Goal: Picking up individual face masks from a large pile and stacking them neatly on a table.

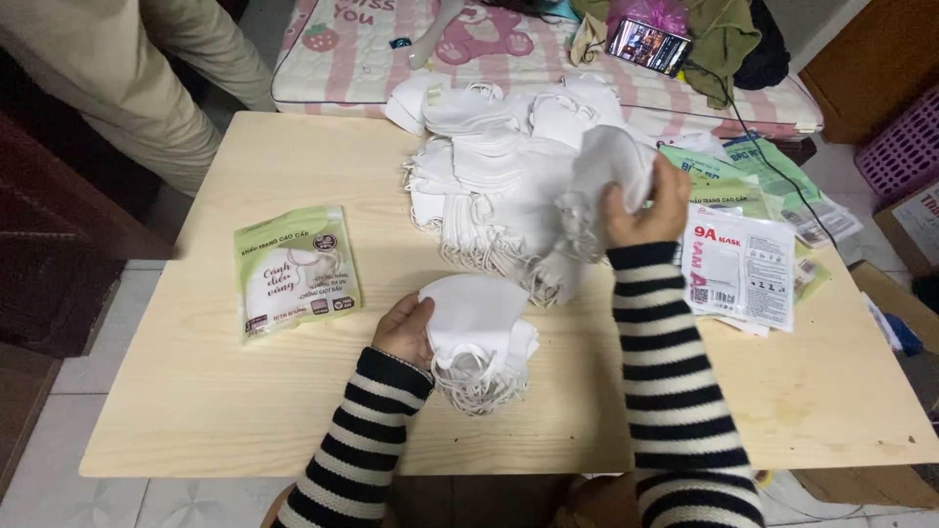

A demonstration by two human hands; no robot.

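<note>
Far left of the fingers: green-and-white pouch, flat on the wooden table, printed face up, white mask picture in the middle, well apart from both hands.

Left hand: fingers curled onto the left edge of a small stack of white face masks, pinning it to the table; ear loops spilling out below the fingertips.

Beyond the fingers, mid-table: big loose heap of white masks, loops tangled along the near edge.

Right hand: raised, fingers clamped on a single white mask, held just above the heap's right side.

Right of those fingers: white rectangular pouch with red lettering lying on top of several green pouches, fanned out, partly overlapping.

Risks, as judged:
- Loop of the lifted mask likely snagged in the heap's tangle; would drag neighbours along.
- Stack under left fingers uneven; could slide or fan out if pressure eases.
- Fanned pouches near the right table edge; a sleeve brush could push them off.
</note>
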